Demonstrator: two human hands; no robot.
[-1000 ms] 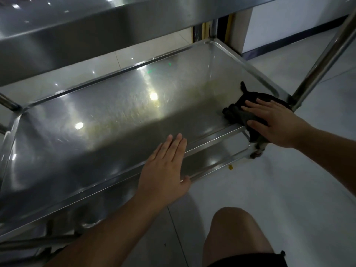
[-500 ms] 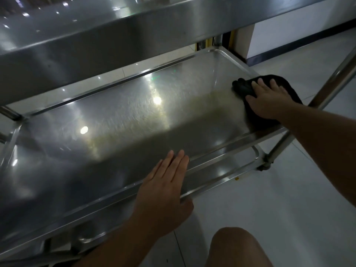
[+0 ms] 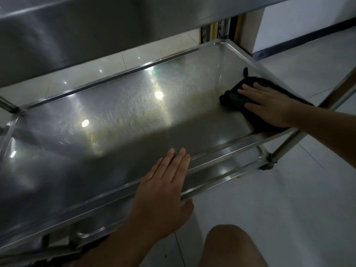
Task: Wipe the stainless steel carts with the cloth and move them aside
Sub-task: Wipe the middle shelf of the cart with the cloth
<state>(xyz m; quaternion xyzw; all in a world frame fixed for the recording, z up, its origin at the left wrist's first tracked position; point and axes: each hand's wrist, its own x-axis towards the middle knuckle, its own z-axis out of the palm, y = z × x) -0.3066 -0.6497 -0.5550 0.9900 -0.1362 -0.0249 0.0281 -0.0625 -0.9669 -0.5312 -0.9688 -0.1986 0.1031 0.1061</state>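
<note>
A stainless steel cart fills the view, and I look down onto its middle shelf, which shines with light reflections. A black cloth lies at the shelf's right end. My right hand presses flat on the cloth with straight fingers. My left hand rests flat on the shelf's near rim, fingers straight and together, thumb below the edge. The upper shelf hangs above and hides the far part of the cart.
A slanted cart post rises at the right, with a lower rail and corner joint beneath the shelf. Pale tiled floor spreads to the right. A white wall with dark skirting stands behind. My knee is at the bottom.
My right hand has slid the cloth along the right end of the shelf, first away from the near corner, then slightly leftward and inward. My left hand stays on the near rim.
</note>
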